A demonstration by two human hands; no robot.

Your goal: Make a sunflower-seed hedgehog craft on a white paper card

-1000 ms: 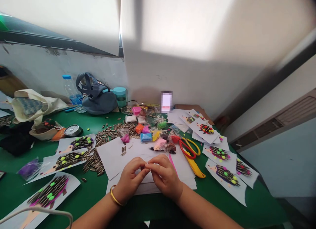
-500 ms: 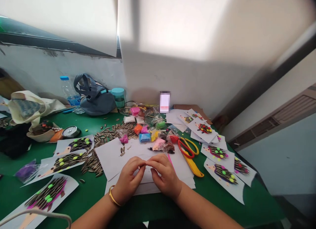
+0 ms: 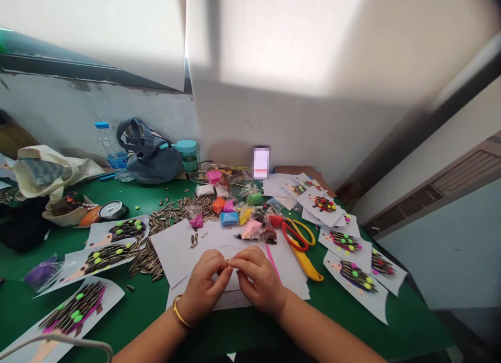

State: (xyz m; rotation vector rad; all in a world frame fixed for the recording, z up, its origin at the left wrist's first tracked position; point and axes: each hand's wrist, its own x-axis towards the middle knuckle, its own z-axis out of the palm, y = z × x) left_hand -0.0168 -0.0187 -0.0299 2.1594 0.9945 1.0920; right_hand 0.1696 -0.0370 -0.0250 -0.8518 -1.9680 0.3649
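Over the white paper sheets (image 3: 172, 248) at the front centre, my left hand (image 3: 207, 282) and my right hand (image 3: 260, 279) meet at the fingertips. Both are closed in a pinch; something tiny and brownish shows between them, too small to name. A gold bracelet (image 3: 180, 312) circles my left wrist. Just beyond the hands lie a few sunflower seeds (image 3: 193, 240), a black pen (image 3: 258, 239) and a bag of pink clay (image 3: 251, 228). A thin pink strip (image 3: 273, 261) lies on the paper beside my right hand.
Red-and-yellow scissors (image 3: 298, 235) and a yellow cutter (image 3: 309, 265) lie right of centre. Hedgehog pictures (image 3: 354, 279) flank both sides. A seed pile (image 3: 148, 258), clay packets (image 3: 229, 218), a blue bag (image 3: 154, 159) and a propped phone (image 3: 261, 162) stand or lie farther back.
The fingertips have shifted slightly and a tiny brownish bit now shows between them. My right hand's fingers have moved a little left. Other objects have stayed in place.
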